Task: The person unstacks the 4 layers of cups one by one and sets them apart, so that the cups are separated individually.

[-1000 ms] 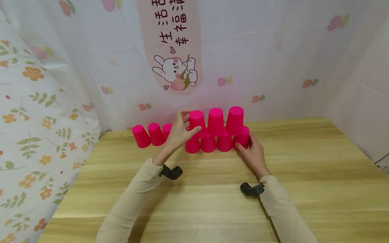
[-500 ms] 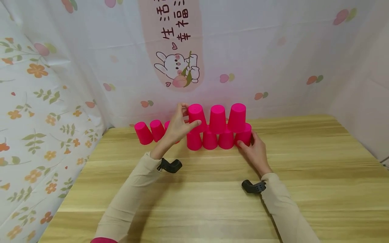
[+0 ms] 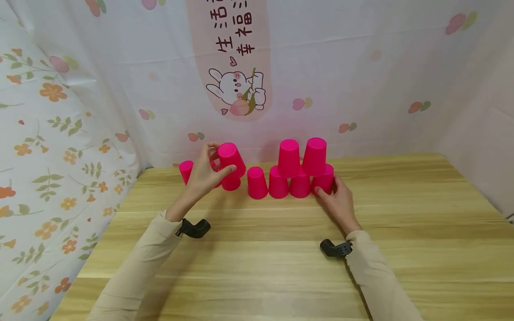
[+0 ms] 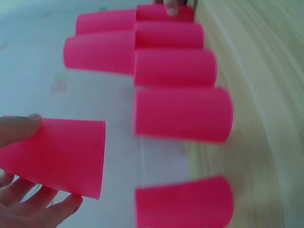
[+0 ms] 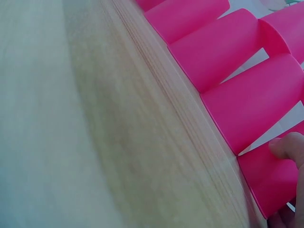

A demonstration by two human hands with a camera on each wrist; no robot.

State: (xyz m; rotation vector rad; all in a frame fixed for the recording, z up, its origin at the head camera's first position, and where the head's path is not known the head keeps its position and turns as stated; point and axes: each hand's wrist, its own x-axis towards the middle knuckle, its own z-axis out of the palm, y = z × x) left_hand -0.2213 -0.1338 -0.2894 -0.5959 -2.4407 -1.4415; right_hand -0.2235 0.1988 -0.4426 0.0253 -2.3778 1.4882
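My left hand [image 3: 201, 180] grips an upside-down pink cup [image 3: 233, 161] round its sides, thumb in front and fingers behind. In the left wrist view this cup [image 4: 66, 154] is off the table, apart from the bottom row. Below and behind that hand stand a few more pink cups [image 3: 185, 169], partly hidden. My right hand [image 3: 339, 203] holds the rightmost bottom cup [image 3: 324, 179], its thumb on the near side. Beside it stand other inverted bottom cups [image 3: 278, 183]. Two upper cups, the left one [image 3: 288, 159] and the right one [image 3: 315, 158], rest across the row's right part.
The wooden table [image 3: 265, 267] stretches in front of the cups. A white printed curtain [image 3: 321, 67] hangs close behind them, and a flowered cloth [image 3: 52, 178] covers the left side. Each wrist wears a black camera mount [image 3: 196, 228].
My left hand has lifted the leftmost upper cup off the bottom row and carried it left, over the separate cups. My right hand stays on the rightmost bottom cup.
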